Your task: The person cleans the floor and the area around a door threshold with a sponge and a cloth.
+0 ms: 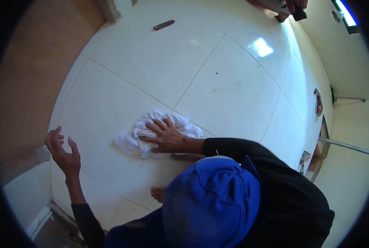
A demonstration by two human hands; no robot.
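A bunched white cloth [178,120] lies on the tiled floor near the middle of the view. My right hand [168,137] presses down on it from above, fingers apart, with a fold of the cloth between thumb and fingers. My left hand [64,155] is at the left near the brown panel, away from the cloth. It holds nothing; its fingers are loosely bent and apart. Part of a bare foot [158,194] shows below the cloth.
Blue fabric [213,202] fills the lower middle. A dark narrow object [164,25] lies on the tiles [122,95] at the far side. A brown panel [39,62] stands left. Along the right wall are a coiled cord [318,102] and a metal pole [345,146].
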